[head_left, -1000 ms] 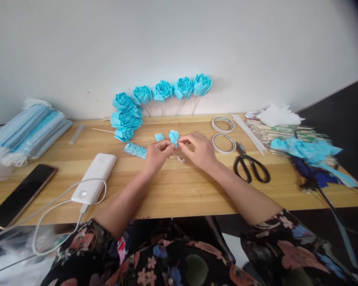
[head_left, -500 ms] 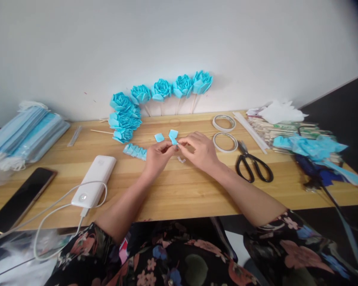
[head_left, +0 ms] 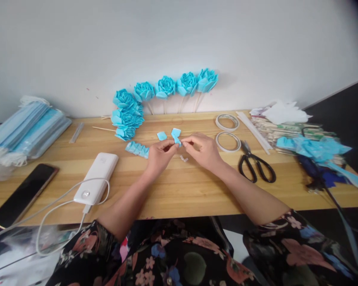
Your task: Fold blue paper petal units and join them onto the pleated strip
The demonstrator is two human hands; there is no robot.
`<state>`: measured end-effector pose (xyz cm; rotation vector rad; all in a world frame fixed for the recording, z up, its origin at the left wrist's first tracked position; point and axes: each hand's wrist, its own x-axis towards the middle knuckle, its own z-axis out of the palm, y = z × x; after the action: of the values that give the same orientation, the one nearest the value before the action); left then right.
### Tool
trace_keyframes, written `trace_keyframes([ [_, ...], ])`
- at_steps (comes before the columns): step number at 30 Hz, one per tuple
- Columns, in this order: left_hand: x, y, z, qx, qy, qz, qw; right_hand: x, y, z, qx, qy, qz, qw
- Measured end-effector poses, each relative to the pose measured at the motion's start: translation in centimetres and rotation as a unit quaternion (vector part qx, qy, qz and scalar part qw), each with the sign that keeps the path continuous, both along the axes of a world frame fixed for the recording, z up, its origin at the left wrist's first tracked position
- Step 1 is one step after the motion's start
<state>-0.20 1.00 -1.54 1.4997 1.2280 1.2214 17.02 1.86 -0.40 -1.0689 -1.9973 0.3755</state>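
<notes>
Both my hands meet over the middle of the wooden table (head_left: 179,190) and pinch one small folded blue piece (head_left: 176,136). My left hand (head_left: 160,154) grips its lower end, and my right hand (head_left: 203,150) pinches it from the right. A second small blue square (head_left: 161,136) lies just behind my left hand. A strip of folded blue petals (head_left: 137,149) rests to the left of it. A tiny white scrap (head_left: 184,158) lies under my right hand.
Finished blue flowers on sticks (head_left: 167,87) lean on the wall, more in a heap (head_left: 127,115). Two tape rolls (head_left: 228,132) and black scissors (head_left: 256,167) sit right. A white power bank (head_left: 96,178) with cable, a phone (head_left: 24,194) and stacked blue masks (head_left: 26,131) lie left. Blue scraps (head_left: 313,149) pile far right.
My hands stay together on the blue piece with only small finger shifts. The view has drifted slightly, so everything sits a little further right.
</notes>
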Motion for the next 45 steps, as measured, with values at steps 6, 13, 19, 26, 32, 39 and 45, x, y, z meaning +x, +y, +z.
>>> trace_keyframes([
  [6, 0.1, 0.0, -0.3, 0.01, -0.006, -0.013, 1.0, 0.0, 0.0, -0.2, 0.019, -0.019, -0.021, 0.999],
  [13, 0.0, 0.1, -0.6, 0.017, -0.011, -0.011, 1.0, 0.0, 0.0, 0.1, -0.008, -0.004, -0.015, 1.0],
  [19, 0.0, 0.0, -0.5, 0.02, -0.005, -0.007, 1.0, 0.1, -0.1, 0.5, -0.078, 0.045, -0.004, 0.996],
  [26, 0.0, 0.1, -0.5, 0.025, 0.002, -0.007, 1.0, 0.1, -0.3, 0.9, -0.116, 0.078, 0.005, 0.99],
  [32, 0.0, 0.0, -0.3, 0.023, 0.005, -0.007, 1.0, 0.1, -0.2, 1.0, -0.138, 0.075, 0.003, 0.988],
  [39, 0.0, 0.0, 0.1, 0.014, 0.012, -0.012, 1.0, 0.2, -0.1, 1.0, -0.137, 0.052, 0.006, 0.989],
  [45, -0.1, 0.1, 0.2, -0.004, 0.015, -0.02, 1.0, 0.4, -0.2, 1.3, -0.138, 0.048, 0.017, 0.989],
])
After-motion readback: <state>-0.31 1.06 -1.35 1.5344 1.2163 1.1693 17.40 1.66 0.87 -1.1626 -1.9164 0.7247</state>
